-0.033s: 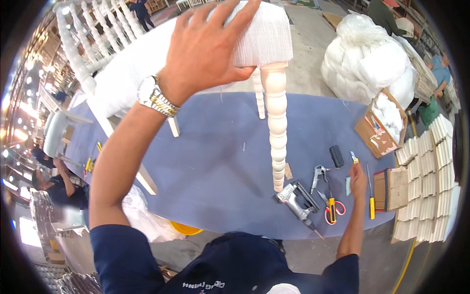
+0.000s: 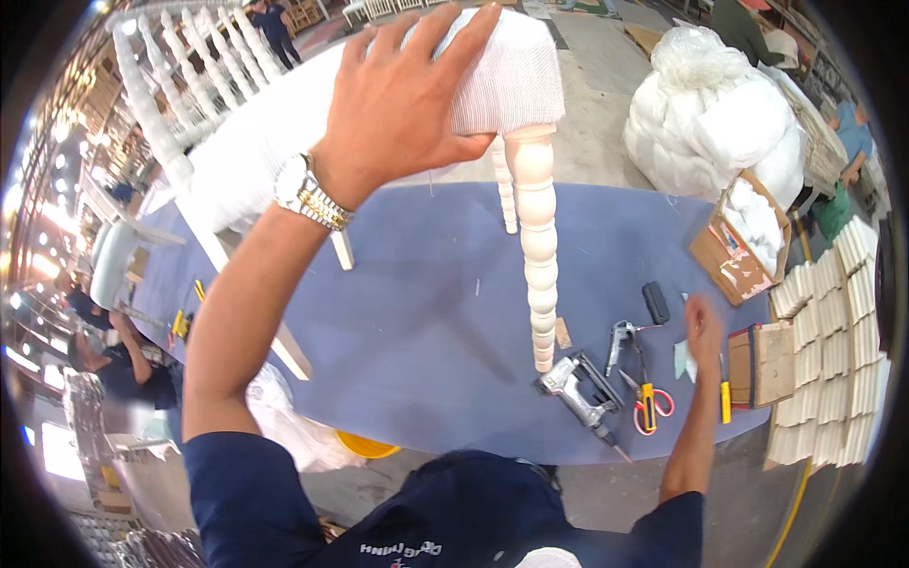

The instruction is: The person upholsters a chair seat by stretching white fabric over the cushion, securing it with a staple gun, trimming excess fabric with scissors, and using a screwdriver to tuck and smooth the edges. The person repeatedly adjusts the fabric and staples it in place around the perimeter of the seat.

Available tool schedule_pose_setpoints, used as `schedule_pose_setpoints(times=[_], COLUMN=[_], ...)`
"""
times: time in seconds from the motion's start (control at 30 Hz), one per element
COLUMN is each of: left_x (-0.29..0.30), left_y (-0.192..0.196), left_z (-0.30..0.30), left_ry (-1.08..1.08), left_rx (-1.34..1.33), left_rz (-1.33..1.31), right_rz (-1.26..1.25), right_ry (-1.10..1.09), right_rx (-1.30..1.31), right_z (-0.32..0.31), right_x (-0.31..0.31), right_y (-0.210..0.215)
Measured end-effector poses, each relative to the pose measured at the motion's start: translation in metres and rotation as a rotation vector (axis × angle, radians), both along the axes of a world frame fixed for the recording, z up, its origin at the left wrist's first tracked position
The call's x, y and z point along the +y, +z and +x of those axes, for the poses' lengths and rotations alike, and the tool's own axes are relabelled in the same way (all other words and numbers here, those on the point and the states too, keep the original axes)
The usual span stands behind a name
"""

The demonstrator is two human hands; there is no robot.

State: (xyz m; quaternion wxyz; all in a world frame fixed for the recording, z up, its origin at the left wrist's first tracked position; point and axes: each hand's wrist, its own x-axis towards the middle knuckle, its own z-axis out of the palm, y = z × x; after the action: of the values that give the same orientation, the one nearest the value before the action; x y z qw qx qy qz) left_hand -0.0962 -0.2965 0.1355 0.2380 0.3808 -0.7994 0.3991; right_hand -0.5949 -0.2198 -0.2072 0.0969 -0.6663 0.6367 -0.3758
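My left hand [image 2: 402, 109], with a metal watch [image 2: 311, 194] at the wrist, lies spread over the front of an upholstered chair seat [image 2: 516, 80] in finely striped pale fabric. Its thumb reaches the seat's lower edge. Below stands a turned, unpainted front leg [image 2: 538, 237]. At the right, my right hand [image 2: 703, 329] is low over the table with curled fingers; whatever they hold is hidden. Near it lie a black block-like object [image 2: 654, 303], an air blow gun [image 2: 619, 346], a pneumatic stapler [image 2: 579, 393], red-handled scissors [image 2: 666, 404] and a yellow-handled tool [image 2: 649, 407].
The chair stands on a blue-grey covered table [image 2: 407, 331]. A cardboard box [image 2: 734, 260] with white stuffing, a smaller box [image 2: 765, 364] and stacked pale wooden pieces [image 2: 824, 350] line the right. Behind is a large white wrapped bundle [image 2: 715, 123]. Another person [image 2: 137, 355] works at left.
My right hand has moved slightly farther over the table, covering a small yellow and silver tool seen at its fingertips before. My left hand stays on the seat.
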Motion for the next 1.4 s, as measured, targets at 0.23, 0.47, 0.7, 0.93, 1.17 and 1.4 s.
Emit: schedule_pose_setpoints(times=[0.23, 0.47, 0.7, 0.93, 1.17, 1.4], left_x=[0.000, -0.004, -0.007, -0.004, 0.003, 0.006], left_y=[0.007, 0.010, 0.008, 0.006, 0.008, 0.009], left_z=[0.002, -0.005, 0.000, -0.003, -0.005, -0.003], left_ry=[0.140, 0.077, 0.031, 0.013, 0.099, 0.094], left_rx=[0.021, 0.031, 0.039, 0.032, -0.001, -0.081], left_rz=[0.106, 0.102, 0.073, 0.073, 0.106, 0.107], right_rz=[-0.476, -0.599, -0.548, -0.490, -0.642, -0.661], right_ry=[0.472, 0.524, 0.628, 0.656, 0.518, 0.436], right_rx=[0.024, 0.195, 0.056, -0.198, -0.174, -0.122], right_z=[0.206, 0.224, 0.232, 0.243, 0.257, 0.243], right_x=[-0.056, -0.080, -0.096, -0.108, -0.096, -0.087], right_y=[0.280, 0.296, 0.291, 0.280, 0.277, 0.266])
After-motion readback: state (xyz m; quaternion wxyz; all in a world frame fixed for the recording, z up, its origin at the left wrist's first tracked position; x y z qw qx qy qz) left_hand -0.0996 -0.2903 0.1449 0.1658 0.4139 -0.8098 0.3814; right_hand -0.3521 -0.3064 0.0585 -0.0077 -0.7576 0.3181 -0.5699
